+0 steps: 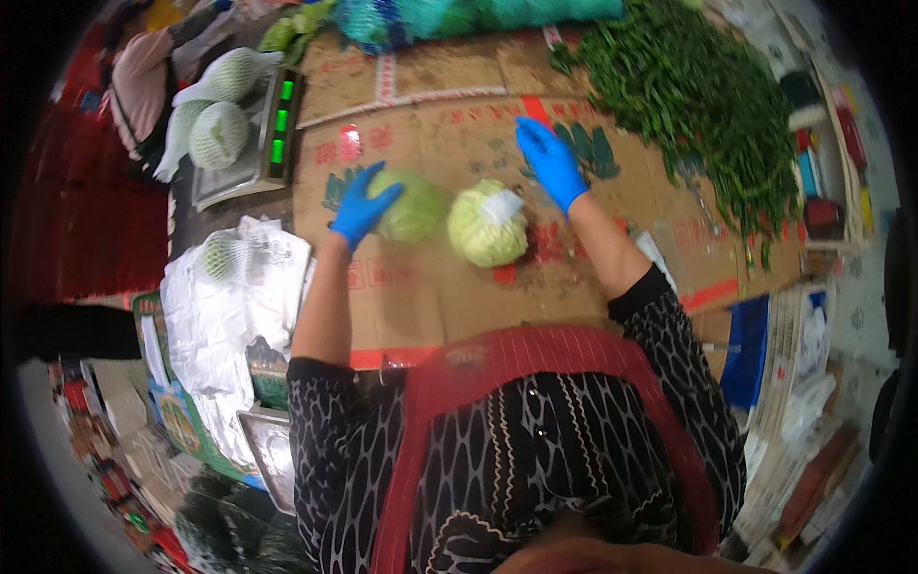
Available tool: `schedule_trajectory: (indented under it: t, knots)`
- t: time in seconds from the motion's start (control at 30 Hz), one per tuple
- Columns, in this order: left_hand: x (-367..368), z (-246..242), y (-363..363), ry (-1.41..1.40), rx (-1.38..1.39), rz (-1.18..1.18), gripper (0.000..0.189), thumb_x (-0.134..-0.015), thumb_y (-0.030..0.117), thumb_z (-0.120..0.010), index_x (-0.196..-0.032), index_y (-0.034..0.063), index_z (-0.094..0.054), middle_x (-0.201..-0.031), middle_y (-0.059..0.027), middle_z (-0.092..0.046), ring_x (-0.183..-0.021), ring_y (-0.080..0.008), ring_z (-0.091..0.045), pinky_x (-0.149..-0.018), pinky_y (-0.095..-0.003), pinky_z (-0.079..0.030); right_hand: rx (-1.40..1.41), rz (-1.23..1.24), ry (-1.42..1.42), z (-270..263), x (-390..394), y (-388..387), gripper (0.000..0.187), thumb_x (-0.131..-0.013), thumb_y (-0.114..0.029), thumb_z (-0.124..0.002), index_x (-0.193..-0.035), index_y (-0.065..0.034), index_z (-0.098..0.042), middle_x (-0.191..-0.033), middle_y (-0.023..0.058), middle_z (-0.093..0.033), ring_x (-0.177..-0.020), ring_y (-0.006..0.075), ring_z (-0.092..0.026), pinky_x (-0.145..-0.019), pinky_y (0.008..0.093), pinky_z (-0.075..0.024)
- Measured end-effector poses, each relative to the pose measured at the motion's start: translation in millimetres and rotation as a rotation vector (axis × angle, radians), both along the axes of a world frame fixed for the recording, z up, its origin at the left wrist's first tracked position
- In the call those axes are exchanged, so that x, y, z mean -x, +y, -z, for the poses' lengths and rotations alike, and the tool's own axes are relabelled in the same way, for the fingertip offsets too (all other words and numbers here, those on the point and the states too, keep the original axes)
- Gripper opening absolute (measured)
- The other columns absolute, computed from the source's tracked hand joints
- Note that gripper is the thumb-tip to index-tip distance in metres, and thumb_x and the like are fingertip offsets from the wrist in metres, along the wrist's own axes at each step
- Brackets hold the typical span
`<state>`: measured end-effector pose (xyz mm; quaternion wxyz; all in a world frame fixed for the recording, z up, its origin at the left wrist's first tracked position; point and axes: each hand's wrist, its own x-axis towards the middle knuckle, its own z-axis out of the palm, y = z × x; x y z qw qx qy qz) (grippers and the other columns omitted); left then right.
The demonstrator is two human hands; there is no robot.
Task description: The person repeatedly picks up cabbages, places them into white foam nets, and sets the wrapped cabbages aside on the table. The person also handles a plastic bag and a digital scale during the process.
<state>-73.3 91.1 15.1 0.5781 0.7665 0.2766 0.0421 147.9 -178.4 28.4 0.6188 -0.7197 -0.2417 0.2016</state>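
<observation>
My left hand (367,204), in a blue glove, lies against the left side of a pale green cabbage (412,206), thumb and fingers spread over it; the cabbage is slightly blurred. Right beside it on the flattened cardboard (409,301) sits a second cabbage (479,233) with a whitish patch on its upper right. My right hand (551,161), gloved in blue too, is held over the cardboard, up and to the right of the second cabbage, with nothing in it.
Net-wrapped produce (219,135) lies on a scale (247,161) at the left, above white plastic bags (208,316). Leafy greens (688,100) are heaped at the upper right. Green mesh sacks (473,18) line the far edge. A person in pink (142,82) is at the upper left.
</observation>
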Motion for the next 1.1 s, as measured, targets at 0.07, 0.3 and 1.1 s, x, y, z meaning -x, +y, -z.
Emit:
schedule_trajectory:
  t: [0.07, 0.3, 1.1]
  knots:
    - [21, -9, -13, -0.147, 0.079, -0.042, 0.064, -0.086, 0.023, -0.072, -0.141, 0.0067, -0.044, -0.138, -0.0136, -0.05, -0.123, -0.0226, -0.049, -0.103, -0.0344, -0.04, 0.012, 0.086, -0.021, -15, -12, -51, 0.032, -0.094, -0.017, -0.06, -0.124, -0.0058, -0.059, -0.11, 0.0052, -0.065, -0.095, 0.0131, -0.059, -0.084, 0.0281, -0.049]
    - [76, 42, -12, -0.16, 0.497, -0.286, 0.063, -0.096, 0.038, -0.054, -0.149, 0.0178, -0.026, -0.143, -0.0106, -0.04, -0.126, -0.0276, -0.047, -0.09, -0.0432, -0.051, 0.152, 0.388, 0.087, -21, 11, -247, 0.024, -0.091, -0.016, -0.063, -0.112, -0.0046, -0.066, -0.102, 0.0043, -0.067, -0.089, 0.0139, -0.062, -0.079, 0.028, -0.0503]
    - [143, 26, -79, -0.336, 0.474, -0.826, 0.068, -0.087, 0.025, -0.065, -0.144, 0.0278, -0.028, -0.143, -0.0093, -0.036, -0.123, -0.0364, -0.045, -0.088, -0.0546, -0.053, 0.564, 0.018, -0.364, 93, 26, -293, 0.024, -0.091, -0.031, -0.052, -0.091, -0.0128, -0.067, -0.094, 0.0172, -0.066, -0.083, 0.0387, -0.063, -0.074, 0.0452, -0.0499]
